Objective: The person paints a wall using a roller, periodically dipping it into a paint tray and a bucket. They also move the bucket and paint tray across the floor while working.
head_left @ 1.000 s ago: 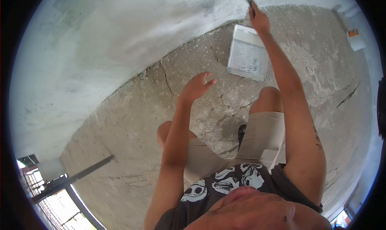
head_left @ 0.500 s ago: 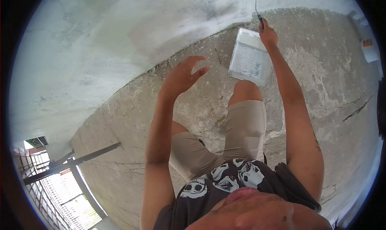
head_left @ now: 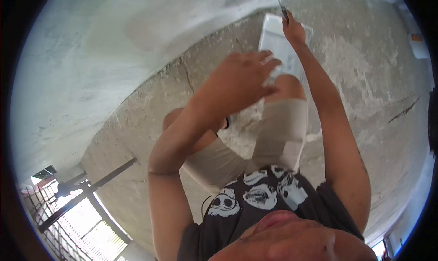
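Observation:
My right hand (head_left: 294, 32) is closed around the black handle of a paint roller (head_left: 284, 11). Its thin metal rod runs up out of the frame, and the roller head is out of view. Just left of and below that hand, a white-smeared paint tray (head_left: 273, 25) lies on the floor. My left hand (head_left: 244, 81) is raised in front of my knee with fingers apart, holding nothing. From this angle it overlaps the tray's lower left edge. My knee hides the tray's near end.
A pale, patchy painted wall (head_left: 105, 65) rises on the left and across the top. The rough concrete floor (head_left: 351, 69) is cracked. At the far right stands a white container (head_left: 417, 46) with an orange patch. A dark bar (head_left: 109, 175) and a bright barred opening (head_left: 91, 229) are at lower left.
My left hand has swung right and closer to the camera, now in front of the tray. My right hand and the roller sit slightly higher and further left; the roller head has left view.

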`<state>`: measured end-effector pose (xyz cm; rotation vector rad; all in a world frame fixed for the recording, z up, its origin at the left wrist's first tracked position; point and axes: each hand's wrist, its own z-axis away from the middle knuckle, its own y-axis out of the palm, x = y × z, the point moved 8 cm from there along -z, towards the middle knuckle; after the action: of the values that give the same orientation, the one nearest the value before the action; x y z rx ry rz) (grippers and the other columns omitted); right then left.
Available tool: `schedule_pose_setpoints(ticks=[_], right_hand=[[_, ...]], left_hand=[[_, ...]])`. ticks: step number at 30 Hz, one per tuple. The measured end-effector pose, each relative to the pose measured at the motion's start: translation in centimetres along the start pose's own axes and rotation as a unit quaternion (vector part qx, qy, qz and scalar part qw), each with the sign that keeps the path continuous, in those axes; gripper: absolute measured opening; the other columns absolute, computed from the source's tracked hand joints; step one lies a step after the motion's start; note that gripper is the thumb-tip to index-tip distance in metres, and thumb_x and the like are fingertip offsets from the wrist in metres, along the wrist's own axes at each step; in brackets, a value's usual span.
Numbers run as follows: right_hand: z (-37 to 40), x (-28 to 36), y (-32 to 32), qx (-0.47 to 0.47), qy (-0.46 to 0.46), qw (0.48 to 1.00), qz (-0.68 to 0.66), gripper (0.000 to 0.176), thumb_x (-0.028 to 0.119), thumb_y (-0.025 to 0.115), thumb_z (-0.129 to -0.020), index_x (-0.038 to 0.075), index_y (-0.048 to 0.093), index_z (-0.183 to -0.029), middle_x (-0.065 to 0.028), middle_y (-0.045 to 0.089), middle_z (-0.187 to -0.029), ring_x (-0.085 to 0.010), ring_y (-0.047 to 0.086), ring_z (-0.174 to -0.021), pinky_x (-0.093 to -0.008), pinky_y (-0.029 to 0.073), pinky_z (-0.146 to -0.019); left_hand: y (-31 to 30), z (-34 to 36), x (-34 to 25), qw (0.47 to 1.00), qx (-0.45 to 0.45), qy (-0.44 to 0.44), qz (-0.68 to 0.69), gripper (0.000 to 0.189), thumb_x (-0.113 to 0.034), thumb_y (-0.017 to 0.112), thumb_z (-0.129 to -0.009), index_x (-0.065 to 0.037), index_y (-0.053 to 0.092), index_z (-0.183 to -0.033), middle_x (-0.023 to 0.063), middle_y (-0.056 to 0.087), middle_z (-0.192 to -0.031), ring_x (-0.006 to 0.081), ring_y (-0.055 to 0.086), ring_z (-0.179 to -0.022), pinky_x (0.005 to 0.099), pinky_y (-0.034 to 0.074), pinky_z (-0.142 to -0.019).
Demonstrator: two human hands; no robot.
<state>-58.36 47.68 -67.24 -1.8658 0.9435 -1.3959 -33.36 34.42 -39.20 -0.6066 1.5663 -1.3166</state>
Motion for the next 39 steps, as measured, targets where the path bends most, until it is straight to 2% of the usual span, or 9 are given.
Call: schedule_pose_setpoints(ticks=[8,12,14,17,23,26,29,32,39], right_hand=[[-3.9,6.0,-8.7,-0.057,-0.015,0.998,-0.039,0.045,0.041,0.048,-0.099,0.018,0.048,-0.137,-0.0238,0.068,-0.079,-0.0467,0.066,-0.074,-0.0549,0.054,-0.066],[-0.3,2.2,-2.0,-0.011,0.013,1.000,0.002,0.046,0.041,0.050,-0.097,0.018,0.050,-0.137,-0.0258,0.068,-0.078,-0.0456,0.066,-0.073,-0.0556,0.054,-0.068],[1.9,0.4,0.8,0.074,0.056,0.995,0.036,0.047,0.043,0.048,-0.098,0.019,0.050,-0.138,-0.0280,0.068,-0.087,-0.0469,0.066,-0.083,-0.0586,0.052,-0.076],[2.7,0.6,1.3,0.090,0.050,0.995,0.003,0.046,0.042,0.048,-0.098,0.017,0.050,-0.137,-0.0278,0.068,-0.087,-0.0472,0.066,-0.083,-0.0581,0.051,-0.075],[-2.0,6.3,-7.1,-0.030,0.024,0.989,-0.145,0.047,0.039,0.049,-0.098,0.008,0.051,-0.134,-0.0285,0.067,-0.086,-0.0489,0.065,-0.082,-0.0566,0.052,-0.072],[-1.0,4.2,-2.9,-0.030,0.027,0.997,-0.070,0.048,0.039,0.050,-0.098,0.008,0.051,-0.135,-0.0286,0.067,-0.088,-0.0485,0.065,-0.083,-0.0564,0.052,-0.072],[3.4,1.5,3.3,0.078,0.062,0.995,-0.015,0.047,0.045,0.045,-0.098,0.019,0.050,-0.137,-0.0290,0.068,-0.092,-0.0477,0.066,-0.085,-0.0582,0.053,-0.078],[4.9,1.4,4.9,0.113,0.047,0.992,-0.027,0.045,0.042,0.049,-0.098,0.019,0.052,-0.136,-0.0266,0.068,-0.091,-0.0469,0.066,-0.084,-0.0569,0.053,-0.075],[1.0,6.9,-5.8,0.012,0.034,0.997,-0.067,0.041,0.039,0.053,-0.097,0.016,0.057,-0.131,-0.0237,0.069,-0.083,-0.0432,0.067,-0.081,-0.0537,0.053,-0.071]], left_hand=[[3.7,-0.2,1.2,0.986,0.101,0.115,0.064,0.051,-0.041,0.061,-0.092,-0.005,0.054,-0.127,0.0166,0.056,-0.130,0.0324,0.057,-0.118,0.0452,0.043,-0.098],[5.4,-0.2,3.0,0.981,0.168,0.083,0.054,0.050,-0.041,0.064,-0.090,-0.002,0.056,-0.120,0.0185,0.060,-0.119,0.0336,0.061,-0.110,0.0455,0.046,-0.092],[4.5,-0.2,2.4,0.984,0.142,0.092,0.050,0.050,-0.042,0.064,-0.090,-0.002,0.057,-0.119,0.0183,0.060,-0.118,0.0336,0.062,-0.109,0.0450,0.046,-0.092],[1.9,0.5,0.2,0.984,0.125,0.112,0.060,0.053,-0.042,0.062,-0.090,-0.003,0.055,-0.124,0.0185,0.058,-0.125,0.0334,0.060,-0.113,0.0443,0.045,-0.094],[2.6,1.7,0.1,0.976,0.131,0.137,0.111,0.053,-0.043,0.062,-0.091,-0.003,0.054,-0.126,0.0195,0.055,-0.132,0.0350,0.058,-0.116,0.0446,0.045,-0.097],[3.0,1.6,2.2,0.986,0.095,0.114,0.074,0.054,-0.044,0.062,-0.090,-0.003,0.055,-0.125,0.0215,0.053,-0.134,0.0356,0.056,-0.119,0.0452,0.044,-0.098],[1.2,1.3,3.6,0.994,0.032,0.095,0.046,0.057,-0.045,0.061,-0.091,-0.003,0.054,-0.128,0.0238,0.047,-0.141,0.0366,0.050,-0.128,0.0465,0.041,-0.103],[-0.3,1.0,4.1,0.997,0.003,0.076,0.018,0.059,-0.046,0.059,-0.091,-0.003,0.052,-0.130,0.0250,0.043,-0.144,0.0377,0.045,-0.133,0.0476,0.039,-0.105],[-0.8,1.2,2.0,0.995,0.030,0.095,0.024,0.059,-0.047,0.058,-0.092,-0.004,0.051,-0.131,0.0234,0.039,-0.147,0.0384,0.042,-0.135,0.0482,0.039,-0.107]])
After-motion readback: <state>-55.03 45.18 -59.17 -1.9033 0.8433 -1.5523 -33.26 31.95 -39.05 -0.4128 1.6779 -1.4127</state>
